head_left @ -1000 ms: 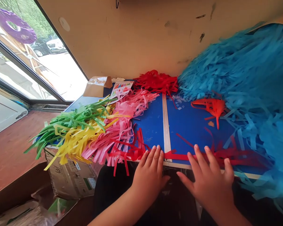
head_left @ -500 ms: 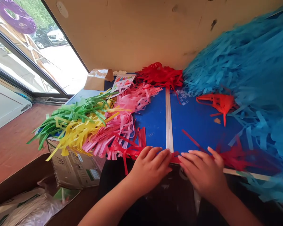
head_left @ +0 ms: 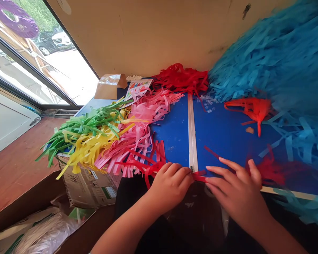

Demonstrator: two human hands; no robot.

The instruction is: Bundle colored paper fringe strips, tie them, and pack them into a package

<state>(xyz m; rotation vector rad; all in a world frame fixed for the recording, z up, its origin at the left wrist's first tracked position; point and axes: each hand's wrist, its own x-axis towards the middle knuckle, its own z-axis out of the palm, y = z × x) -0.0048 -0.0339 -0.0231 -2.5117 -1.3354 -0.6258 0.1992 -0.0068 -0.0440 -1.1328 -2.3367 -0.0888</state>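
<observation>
Over the table's front edge, my left hand (head_left: 172, 181) is closed around a red tissue-paper tassel (head_left: 152, 168). Its cut strips spread out on the left, and a narrow red end (head_left: 200, 178) sticks out on the right. That end meets the index fingertip of my right hand (head_left: 235, 187), which appears to pinch it; the thumb is hidden underneath. The other right fingers are raised and spread. More red strips (head_left: 274, 171), blurred, lie beyond my right hand. A loose red strip (head_left: 211, 151) lies just above its fingertips.
Pink (head_left: 143, 109), yellow (head_left: 92, 146) and green (head_left: 82, 125) fringe bundles cover the table's left side. Red fringe (head_left: 181, 77) lies by the wall, orange fringe (head_left: 254, 107) at right, beside a large blue fringe pile (head_left: 275, 60). Small clear pieces (head_left: 209, 102) lie on the blue tabletop (head_left: 172, 134). Cardboard box (head_left: 87, 187) below left.
My right hand has shifted slightly right and its outer fingers have lifted and spread. More of the red end shows between the hands. The view has moved a little.
</observation>
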